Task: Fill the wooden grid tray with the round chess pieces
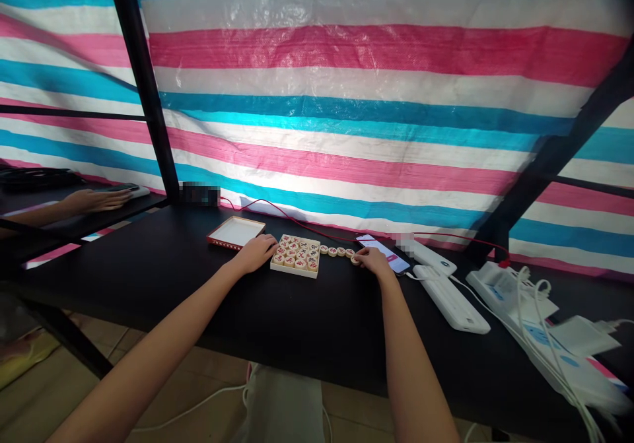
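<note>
- left hand (pixel 257 253): palm down, fingers slightly bent and apart from the thumb, tips at the left edge of the box (pixel 295 256); i can't tell if they press on it.
- right hand (pixel 375 259): thumb and fingers curled in, tips at the end piece (pixel 355 260); whether they're clamped on it, i can't tell.
- the box sits mid-table, nearly square, so no long axis stands out; its near side runs across in front of the person, tipping slightly nearer them at the right. round pieces fill it, marked faces up.
- the row (pixel 337 251) leads rightward from the box's right edge, bending nearer the person at the end piece.
- the lid (pixel 238 232) is beyond the left hand; the phone (pixel 384 253) is just beyond the right, then two power banks (pixel 452 299).
- black tabletop (pixel 297 324) stretches from the box to the near edge.
</note>
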Motion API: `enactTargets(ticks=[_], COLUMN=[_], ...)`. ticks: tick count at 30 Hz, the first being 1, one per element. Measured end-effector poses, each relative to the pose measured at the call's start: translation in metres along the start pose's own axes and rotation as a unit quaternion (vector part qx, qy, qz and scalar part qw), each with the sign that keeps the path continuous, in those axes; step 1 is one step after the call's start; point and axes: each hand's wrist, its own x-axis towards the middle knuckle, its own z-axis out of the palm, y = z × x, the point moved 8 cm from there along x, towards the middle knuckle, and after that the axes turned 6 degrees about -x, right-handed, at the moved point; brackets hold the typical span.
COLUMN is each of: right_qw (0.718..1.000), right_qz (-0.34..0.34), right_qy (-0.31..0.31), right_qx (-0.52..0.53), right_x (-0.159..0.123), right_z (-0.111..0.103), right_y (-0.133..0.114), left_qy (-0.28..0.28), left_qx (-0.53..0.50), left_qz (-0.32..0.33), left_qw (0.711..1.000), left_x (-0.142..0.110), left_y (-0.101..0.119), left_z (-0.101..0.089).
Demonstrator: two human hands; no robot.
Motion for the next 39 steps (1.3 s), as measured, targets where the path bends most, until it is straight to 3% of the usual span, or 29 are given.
enactTargets(ticks=[6,10,14,20,24,30,35,39], right_qw=[0.994,0.986,0.992,0.994,0.994,0.987,0.987,0.989], right_qz=[-0.018,-0.068,-0.09,-0.099,-0.103,-0.133,-0.147,-0.148], right_qy=[-0.082,-0.122,-0.059,0.033,0.021,-0.054,-0.037,0.014], right_qx=[0.071,0.091,0.064,0.01,0.028,0.071,0.05,-0.004], right_x=[-0.013,-0.024,-0.026,-0.026,-0.026,-0.03,-0.033,-0.035], right_z=[0.013,0.029,0.038,0.041,0.039,0.043,0.04,0.027], right_y=[-0.018,-0.042,-0.059,-0.064,-0.064,-0.071,-0.074,-0.075], left_qy=[-0.001,-0.003,-0.004,-0.002,-0.003,-0.002,-0.002,-0.002], left_qx=[0.003,0.009,0.008,-0.003,-0.001,0.004,0.009,0.01], left_qz=[0.001,-0.002,0.0,0.001,0.0,0.002,0.001,0.002], left_qw=[1.0,1.0,1.0,1.0,1.0,1.0,1.0,1.0], left_x=[0.0,0.0,0.0,0.0,0.0,-0.001,-0.001,0.0], left_y=[0.001,0.001,0.002,0.001,-0.001,0.003,0.003,0.002], left_z=[-0.001,-0.001,-0.001,-0.001,0.001,-0.001,-0.002,-0.001])
